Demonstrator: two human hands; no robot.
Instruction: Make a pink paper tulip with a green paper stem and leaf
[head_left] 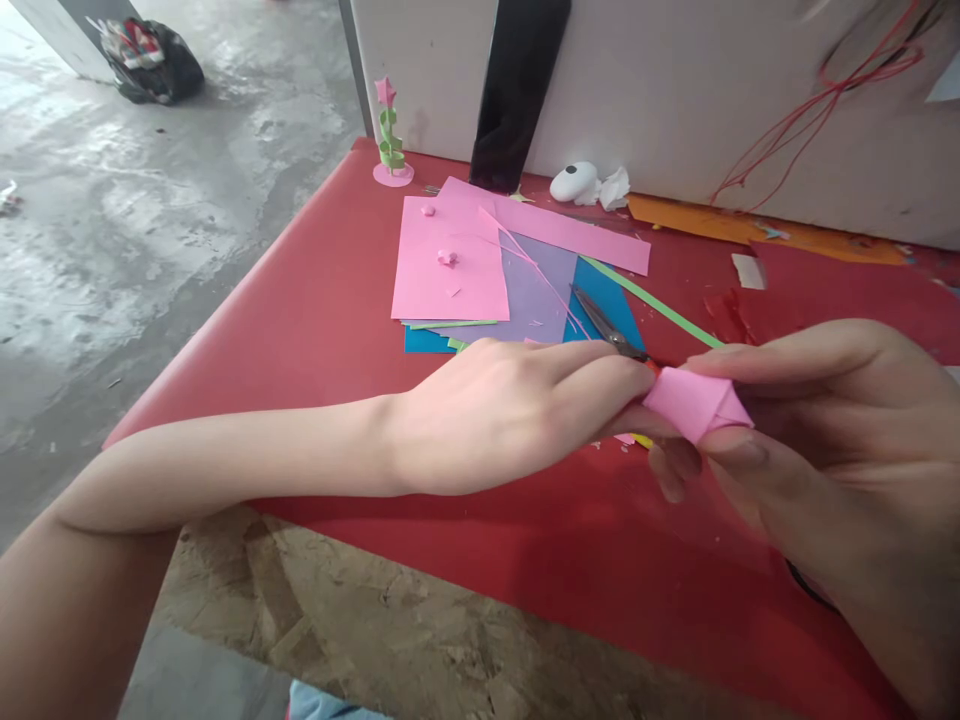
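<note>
Pink folded paper (691,402), pinched btwn L+R hands (517,415)

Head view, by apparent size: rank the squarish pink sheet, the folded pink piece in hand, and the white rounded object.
1. Squarish pink sheet
2. Folded pink piece, enlarged by nearness to the camera
3. White rounded object

Folded paper piece (694,402): coloured plain pink. Tabletop (315,330): covered in plain red. Square sheet (420,285): coloured solid pink. Purple sheet (536,300) and blue sheet (609,290): both left unpatterned. Narrow strip (654,301): coloured light green. Scissors (602,317): bladed in dark grey. Paper flower (393,156): topped and based in pink, stemmed in green. Rounded object (576,184): finished in white, marked with one dark spot. Upright panel (517,100): finished in black. Cords (831,92): coloured red. Board (337,580): mottled in browns. Floor (255,130): patched in uneven greys.
</note>
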